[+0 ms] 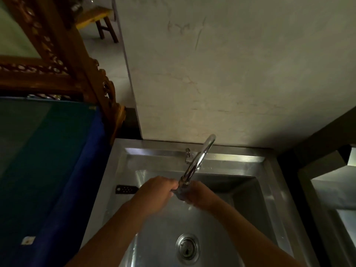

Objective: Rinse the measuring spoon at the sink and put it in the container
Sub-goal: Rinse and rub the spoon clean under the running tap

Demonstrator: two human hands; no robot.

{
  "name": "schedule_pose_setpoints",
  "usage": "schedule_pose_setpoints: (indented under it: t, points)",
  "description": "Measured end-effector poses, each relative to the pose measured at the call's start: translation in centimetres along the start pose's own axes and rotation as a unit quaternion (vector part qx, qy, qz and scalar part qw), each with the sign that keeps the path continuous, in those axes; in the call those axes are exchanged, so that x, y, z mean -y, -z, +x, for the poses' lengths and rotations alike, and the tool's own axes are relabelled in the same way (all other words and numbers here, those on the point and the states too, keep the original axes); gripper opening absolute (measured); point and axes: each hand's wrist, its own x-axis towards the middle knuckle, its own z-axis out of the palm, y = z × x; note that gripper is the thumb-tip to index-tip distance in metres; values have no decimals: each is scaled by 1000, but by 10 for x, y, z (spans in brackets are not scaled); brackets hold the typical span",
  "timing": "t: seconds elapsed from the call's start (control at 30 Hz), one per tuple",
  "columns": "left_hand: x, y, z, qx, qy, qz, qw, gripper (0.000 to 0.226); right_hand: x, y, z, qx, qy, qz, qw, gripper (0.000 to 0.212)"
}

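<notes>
Both my hands meet under the spout of the curved chrome faucet [200, 160], above the steel sink [269, 199]. My left hand [156, 193] is closed on the measuring spoon [126, 189]; its dark flat handle with small holes sticks out to the left over the sink's rim. The spoon's greyish bowl end shows between the two hands, right below the spout. My right hand [200, 197] curls its fingers around that end. Water glistens on the basin floor below. No container is in view.
The drain [187, 246] lies in the near part of the basin. A blue-covered surface [57, 160] borders the sink on the left, with a carved wooden frame [63, 54] behind it. A bare wall rises behind the faucet. A grey ledge [327, 189] stands to the right.
</notes>
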Motion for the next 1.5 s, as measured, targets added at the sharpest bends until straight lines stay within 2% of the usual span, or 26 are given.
schedule_pose_setpoints:
  t: [0.03, 0.1, 0.17, 0.2, 0.23, 0.3, 0.37, 0.4, 0.47, 0.53, 0.57, 0.6, 0.67, 0.77, 0.83, 0.9, 0.97, 1.03, 1.13, 1.2, 1.27, 1.33, 1.4, 1.43, 1.47, 1.5]
  points:
    - [1, 1, 3, 22, -7, 12, 1000, 21, 1, 5, 3, -12, 11, -161, 987, 24]
    - [-1, 4, 6, 51, -9, 40, 998, 24, 4, 12, 8, -6, 34, -384, 922, 13]
    - [-2, 6, 6, 53, 0, 34, 998, 26, 8, 13, 11, -10, 53, -494, 868, 13]
    - [-1, 6, 4, 40, 5, 12, 999, 25, 9, 12, 11, -32, 70, -516, 853, 14]
    - [-1, 7, 1, 18, 10, -18, 1000, 21, 10, 11, 11, -69, 92, -502, 857, 13]
    - [1, 5, -6, -31, 27, -88, 995, 15, 12, 5, 5, -154, 131, -360, 911, 16]
    - [1, -2, -10, -54, 46, -170, 983, 25, 12, -8, -3, -200, 148, -158, 956, 22]
    - [-1, -7, -12, -63, 56, -211, 974, 32, 10, -17, -5, -207, 140, -52, 967, 26]
    - [-7, -20, -13, -88, 73, -302, 946, 36, 4, -39, -5, -207, 98, 165, 959, 25]
    - [-17, -33, -15, -112, 95, -391, 908, 31, 1, -59, -2, -172, 55, 370, 911, 16]
    - [-21, -40, -15, -124, 112, -422, 891, 27, 0, -66, 0, -152, 51, 433, 887, 19]
    - [-23, -46, -15, -137, 133, -435, 880, 23, 1, -70, 0, -134, 53, 458, 877, 26]
    - [-24, -51, -17, -159, 163, -436, 871, 19, 3, -71, 1, -105, 56, 444, 888, 28]
    - [-14, -41, -22, -133, 119, -447, 877, 29, 2, -51, -2, -83, 38, 291, 953, 24]
    - [-6, -26, -22, -86, 81, -398, 910, 26, 8, -28, -5, -60, 21, 129, 990, 24]
    - [1, -10, -18, -38, 50, -299, 952, 21, 21, -5, -7, -32, 11, -62, 998, 23]
    - [1, 4, -13, -1, 16, -193, 981, 20, 36, 14, -5, -9, 30, -292, 956, 21]
    - [-4, 17, -6, 26, -5, -84, 996, 20, 49, 24, -1, 8, 58, -469, 881, 21]
    - [-10, 31, 9, 48, -19, 56, 997, 13, 62, 23, 4, 0, 112, -612, 783, 21]
    - [-12, 35, 14, 35, -24, 109, 993, 12, 66, 20, 4, -14, 125, -631, 765, 21]
    - [-9, 31, 14, 15, -15, 98, 995, 11, 63, 19, 1, -43, 143, -592, 792, 17]
    - [-4, 20, 7, 6, 26, -47, 999, 13, 55, 17, -4, -109, 151, -459, 869, 15]
    - [0, 4, -3, -21, 56, -214, 975, 17, 43, 7, -11, -157, 139, -257, 943, 19]
    - [-1, -5, -7, -47, 63, -261, 962, 19, 35, -2, -13, -164, 128, -133, 969, 21]
    - [-5, -16, -10, -73, 73, -301, 948, 19, 26, -14, -13, -167, 111, 4, 980, 23]
    - [-10, -26, -13, -97, 88, -343, 930, 20, 18, -26, -13, -170, 88, 136, 972, 24]
